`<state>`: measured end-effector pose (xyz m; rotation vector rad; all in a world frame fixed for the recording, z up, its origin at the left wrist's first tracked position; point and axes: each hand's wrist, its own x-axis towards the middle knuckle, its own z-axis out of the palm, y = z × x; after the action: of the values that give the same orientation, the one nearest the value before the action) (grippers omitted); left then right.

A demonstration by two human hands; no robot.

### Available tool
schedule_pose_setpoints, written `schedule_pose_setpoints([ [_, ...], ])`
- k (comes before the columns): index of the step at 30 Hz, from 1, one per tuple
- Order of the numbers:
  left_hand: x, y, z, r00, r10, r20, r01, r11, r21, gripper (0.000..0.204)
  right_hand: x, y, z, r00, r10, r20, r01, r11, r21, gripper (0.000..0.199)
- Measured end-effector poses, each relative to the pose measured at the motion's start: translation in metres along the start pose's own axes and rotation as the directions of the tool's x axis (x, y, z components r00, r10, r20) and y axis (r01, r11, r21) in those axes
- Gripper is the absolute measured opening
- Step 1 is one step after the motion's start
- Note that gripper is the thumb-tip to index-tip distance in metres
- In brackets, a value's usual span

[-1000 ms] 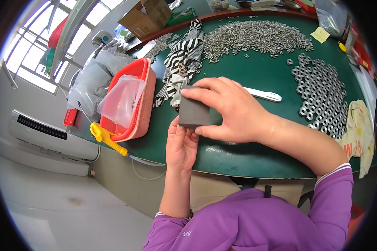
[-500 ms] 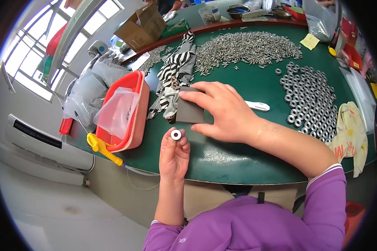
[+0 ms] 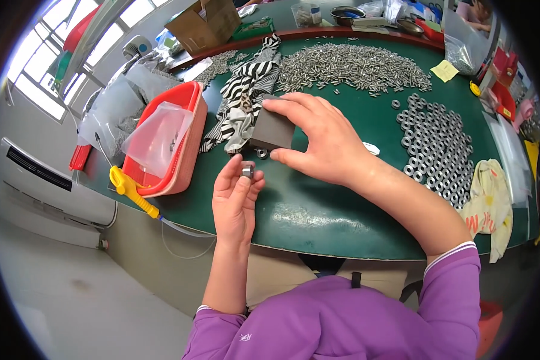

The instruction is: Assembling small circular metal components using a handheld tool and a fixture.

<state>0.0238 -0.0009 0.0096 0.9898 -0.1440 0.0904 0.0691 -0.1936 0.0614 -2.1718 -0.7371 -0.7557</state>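
My left hand (image 3: 236,201) pinches a small metal ring (image 3: 247,171) between thumb and fingertips, just above the near part of the green table (image 3: 318,216). My right hand (image 3: 321,138) grips a dark grey block (image 3: 271,130) that rests on the table against a zebra-striped cloth (image 3: 246,99). A second small ring (image 3: 262,153) lies on the table beside the block's near edge, a little beyond my left fingertips.
A red basket (image 3: 183,147) with a clear plastic bag stands at the left, a yellow-handled tool (image 3: 132,192) by it. A heap of small metal pins (image 3: 354,63) lies at the back, many metal rings (image 3: 438,144) at the right, a cardboard box (image 3: 207,24) far back.
My left hand has risen from under the block with a ring, turned it edge-on and moved closer to the block. My right hand stays on the block.
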Motion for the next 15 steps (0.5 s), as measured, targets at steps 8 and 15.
schedule_pose_setpoints([
  [8, -0.0011, 0.0026, 0.0031, 1.000, 0.026, -0.016, -0.024, 0.997, 0.070, 0.045, -0.0007, -0.0050, -0.0002, 0.985, 0.081, 0.154, -0.095, 0.992, 0.081, 0.063],
  [15, -0.0030, -0.0016, -0.0007, 0.999, 0.037, -0.019, -0.035, 0.997, 0.063, 0.026, -0.0013, -0.0052, 0.0016, 0.979, 0.078, 0.187, -0.104, 0.985, 0.135, 0.063],
])
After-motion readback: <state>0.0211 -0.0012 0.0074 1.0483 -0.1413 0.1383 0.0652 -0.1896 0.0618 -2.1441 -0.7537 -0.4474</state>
